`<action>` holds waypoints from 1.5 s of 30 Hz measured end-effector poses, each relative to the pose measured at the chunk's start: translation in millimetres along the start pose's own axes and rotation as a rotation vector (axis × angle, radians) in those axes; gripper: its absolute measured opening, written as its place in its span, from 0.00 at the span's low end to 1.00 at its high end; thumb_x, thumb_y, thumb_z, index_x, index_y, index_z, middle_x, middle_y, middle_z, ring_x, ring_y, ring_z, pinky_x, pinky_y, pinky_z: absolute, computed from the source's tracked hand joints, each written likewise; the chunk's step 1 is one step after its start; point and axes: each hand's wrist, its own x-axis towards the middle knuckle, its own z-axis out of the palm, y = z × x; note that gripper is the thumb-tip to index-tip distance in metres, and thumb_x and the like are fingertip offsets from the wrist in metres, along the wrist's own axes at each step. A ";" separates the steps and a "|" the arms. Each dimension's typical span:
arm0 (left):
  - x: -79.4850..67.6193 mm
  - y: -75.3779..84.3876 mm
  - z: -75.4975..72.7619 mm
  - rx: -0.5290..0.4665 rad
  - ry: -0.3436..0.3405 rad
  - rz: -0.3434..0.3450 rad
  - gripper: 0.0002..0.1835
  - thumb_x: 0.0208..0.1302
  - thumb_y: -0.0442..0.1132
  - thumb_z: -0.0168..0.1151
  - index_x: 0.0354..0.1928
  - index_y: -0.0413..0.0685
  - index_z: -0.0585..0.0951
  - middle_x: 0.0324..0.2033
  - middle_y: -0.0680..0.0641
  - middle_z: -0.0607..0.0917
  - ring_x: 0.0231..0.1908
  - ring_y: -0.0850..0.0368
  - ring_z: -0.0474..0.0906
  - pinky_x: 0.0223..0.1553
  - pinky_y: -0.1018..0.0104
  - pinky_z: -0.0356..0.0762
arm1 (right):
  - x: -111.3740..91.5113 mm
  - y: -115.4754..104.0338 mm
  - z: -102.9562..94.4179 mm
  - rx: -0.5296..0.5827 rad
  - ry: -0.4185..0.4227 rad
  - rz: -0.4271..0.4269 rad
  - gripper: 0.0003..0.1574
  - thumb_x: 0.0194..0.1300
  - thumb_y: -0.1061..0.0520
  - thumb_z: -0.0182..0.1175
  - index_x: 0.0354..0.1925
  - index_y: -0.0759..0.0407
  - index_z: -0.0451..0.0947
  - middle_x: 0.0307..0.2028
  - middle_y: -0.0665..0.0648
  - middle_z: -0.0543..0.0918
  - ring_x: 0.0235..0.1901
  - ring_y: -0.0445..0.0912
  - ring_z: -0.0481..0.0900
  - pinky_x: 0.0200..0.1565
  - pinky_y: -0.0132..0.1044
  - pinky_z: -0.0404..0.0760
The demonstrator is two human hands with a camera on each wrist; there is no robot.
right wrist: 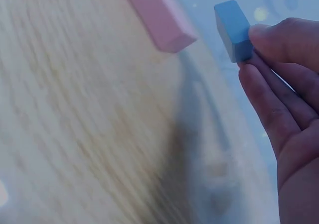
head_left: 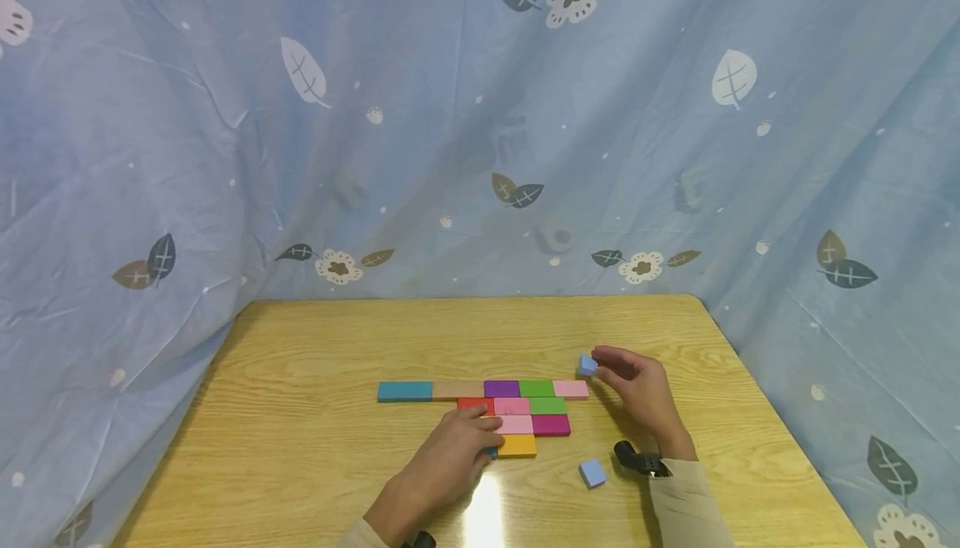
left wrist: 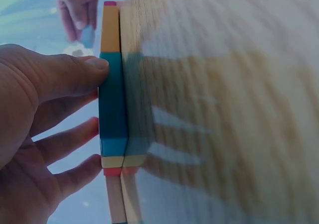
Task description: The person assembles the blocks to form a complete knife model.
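Note:
In the head view, my right hand [head_left: 643,391] pinches a small light blue block [head_left: 587,365] between thumb and fingertips. It is just beyond the right end of the top row, close to a pink block [head_left: 572,389]; the right wrist view shows the same blue block [right wrist: 232,27] held by one end. My left hand [head_left: 450,454] rests over the left part of the flat coloured blocks, fingers relaxed. In the left wrist view its thumb touches a teal block [left wrist: 112,102] beside an orange block [left wrist: 110,30]. The hand partly covers a red block [head_left: 472,404].
The top row also has a blue block [head_left: 405,391], a tan block [head_left: 457,390], a purple block [head_left: 502,389] and a green block [head_left: 536,389]. Shorter rows sit below, with a magenta block [head_left: 551,424]. A loose light blue block [head_left: 592,474] lies on the wooden table [head_left: 300,448]. A patterned curtain [head_left: 420,114] surrounds it.

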 end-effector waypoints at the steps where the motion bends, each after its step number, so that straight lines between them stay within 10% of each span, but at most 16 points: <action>1: 0.1 0.0 -0.3 0.004 0.001 0.001 0.13 0.72 0.33 0.71 0.52 0.56 0.94 0.61 0.51 0.91 0.70 0.44 0.82 0.70 0.39 0.82 | -2.1 -2.5 -2.1 -0.003 -0.004 -0.008 0.20 0.75 0.61 0.71 0.63 0.61 0.87 0.58 0.64 0.91 0.55 0.39 0.91 0.55 0.19 0.85; 6: 0.3 0.1 -1.6 0.014 0.003 0.002 0.13 0.72 0.33 0.71 0.52 0.56 0.94 0.61 0.51 0.91 0.70 0.44 0.83 0.70 0.39 0.83 | -10.7 -12.4 -8.0 -0.022 -0.010 -0.051 0.19 0.75 0.62 0.71 0.62 0.60 0.88 0.57 0.62 0.92 0.53 0.30 0.88 0.54 0.20 0.86; 45: -0.9 -0.2 -2.3 0.013 0.049 0.044 0.13 0.69 0.30 0.71 0.51 0.52 0.94 0.59 0.49 0.92 0.67 0.42 0.85 0.67 0.40 0.85 | -29.7 -38.4 10.4 -0.258 -0.233 -0.057 0.19 0.68 0.67 0.74 0.57 0.58 0.92 0.54 0.57 0.94 0.56 0.56 0.92 0.56 0.45 0.93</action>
